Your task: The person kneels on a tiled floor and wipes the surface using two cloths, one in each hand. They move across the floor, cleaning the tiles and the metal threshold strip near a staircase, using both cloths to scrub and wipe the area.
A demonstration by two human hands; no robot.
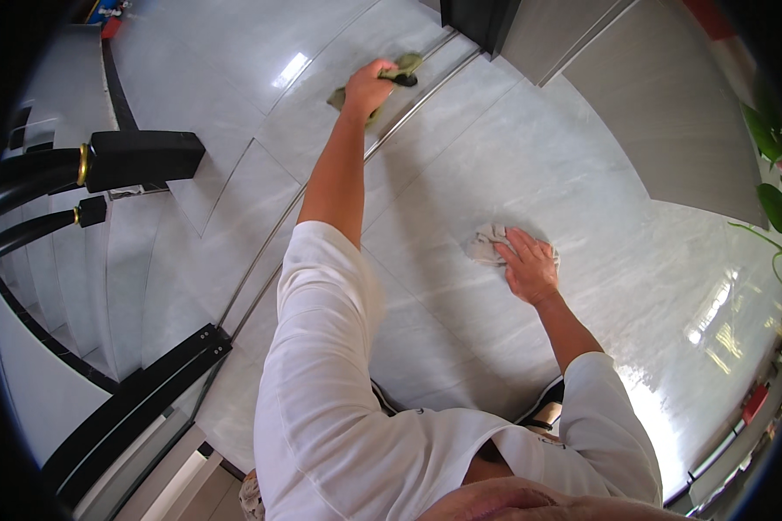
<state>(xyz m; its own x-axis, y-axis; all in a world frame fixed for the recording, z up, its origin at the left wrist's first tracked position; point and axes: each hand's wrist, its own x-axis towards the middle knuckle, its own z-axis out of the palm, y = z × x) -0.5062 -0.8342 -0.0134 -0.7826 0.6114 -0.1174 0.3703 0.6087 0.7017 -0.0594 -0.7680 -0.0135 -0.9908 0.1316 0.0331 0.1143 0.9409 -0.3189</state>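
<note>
My left hand (367, 89) reaches far forward and grips an olive-green, soft-looking item (408, 63) with a black part. Whether it is a cloth or soft footwear, I cannot tell, since my fingers cover its middle. It is at a pair of metal floor tracks (423, 98). Closer to me on the right, my right hand (529, 264) presses a crumpled pale grey-beige cloth (487, 244) against the glossy grey tiled floor (443, 215). The fingers lie over the cloth and hide much of it.
On the left, a staircase (127, 241) has black newel posts (146, 156) with gold rings. A black-framed sliding door (137, 417) stands lower left. Grey panels (665, 124) and a black door post (479, 26) rise at upper right. A green plant (772, 208) hangs at the right edge.
</note>
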